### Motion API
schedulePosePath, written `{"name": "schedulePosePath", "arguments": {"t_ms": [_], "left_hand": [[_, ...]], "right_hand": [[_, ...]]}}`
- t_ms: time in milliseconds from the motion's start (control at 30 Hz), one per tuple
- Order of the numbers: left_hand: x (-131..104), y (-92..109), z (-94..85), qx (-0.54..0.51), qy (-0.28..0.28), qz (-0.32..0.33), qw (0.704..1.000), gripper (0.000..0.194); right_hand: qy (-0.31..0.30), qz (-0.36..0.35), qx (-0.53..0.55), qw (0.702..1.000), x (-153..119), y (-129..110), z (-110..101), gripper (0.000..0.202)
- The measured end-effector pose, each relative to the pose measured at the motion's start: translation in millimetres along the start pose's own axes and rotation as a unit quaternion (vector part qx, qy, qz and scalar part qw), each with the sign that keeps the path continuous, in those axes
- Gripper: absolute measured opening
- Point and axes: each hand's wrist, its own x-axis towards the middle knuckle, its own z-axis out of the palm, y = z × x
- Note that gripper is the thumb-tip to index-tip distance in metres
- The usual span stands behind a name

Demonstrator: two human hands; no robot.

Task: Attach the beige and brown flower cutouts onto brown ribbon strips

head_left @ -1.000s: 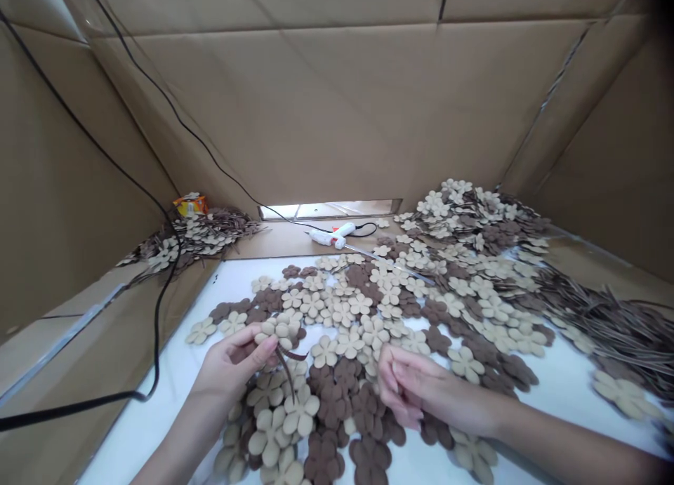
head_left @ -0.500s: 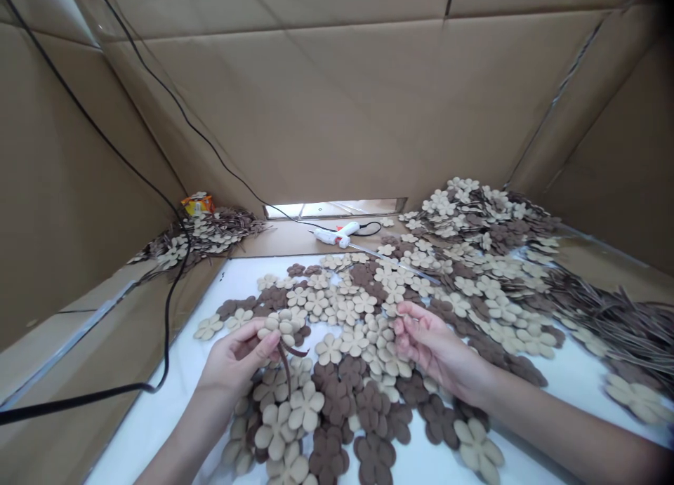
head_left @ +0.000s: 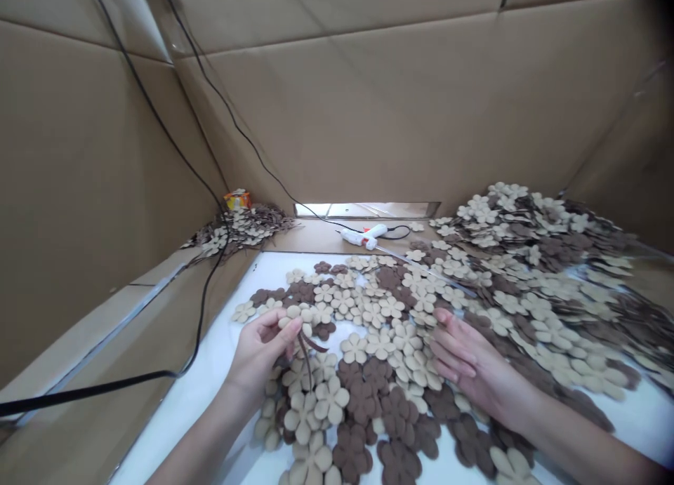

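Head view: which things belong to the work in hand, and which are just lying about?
Likely in the job: flower in left hand; brown strip below it; loose flowers; glue gun, untouched.
Probably just lying about: orange packet.

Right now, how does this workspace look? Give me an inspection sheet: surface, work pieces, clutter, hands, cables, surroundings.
Surface: white work surface, widely strewn with beige and brown loose flowers.
Work pieces: beige flower with brown strips hanging below; white glue gun lying at the back.
Clutter: orange packet at the left pile; larger flower heap back right.
Hands: left hand pinches the beige flower; right hand near loose flowers, grip unclear.
Cables: black cables on the left, one reaching the glue gun.
Surroundings: cardboard walls.
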Motion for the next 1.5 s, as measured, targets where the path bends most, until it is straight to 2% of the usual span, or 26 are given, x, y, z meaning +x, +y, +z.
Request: {"name": "schedulePosePath", "arguments": {"t_ms": [133,333,600,800,967,1200,1500], "left_hand": [[-4.2,2.8,0.8,-0.045,-0.013,-0.013,0.999,0.023],[-6.2,4.3,2.2,-0.09,-0.015,-0.024,0.996,0.023],[-3.4,7.4,2.2,-0.173,-0.031,-0.058,0.983,0.017],[-3.2,8.3,1.5,-0.253,-0.057,-0.104,0.96,0.014],[-3.8,8.7,1.5,-0.297,-0.047,-0.159,0.94,0.014],[-4.8,9.7,-1.1,-0.302,-0.069,-0.157,0.938,0.016],[-4.4,9.2,-2.3,-0.298,-0.063,-0.168,0.937,0.02]], "right_hand": [[-0.004,-0.001,-0.031,1.0,0.7,0.1,0.5,0.017],[-0.004,0.023,-0.058,0.998,-4.9,-3.1,5.2,0.03],[0.131,0.028,-0.01,0.991,-4.5,-5.0,-3.7,0.059],[0.097,0.02,0.003,0.995,-0.8,-3.4,-10.2,0.052],[0.124,0.029,-0.024,0.992,0.7,-3.0,-11.0,0.054],[0.153,0.054,-0.027,0.986,-2.0,-5.0,-8.2,0.054],[0.122,0.066,-0.054,0.989,-3.4,-5.8,-0.9,0.049]]}}
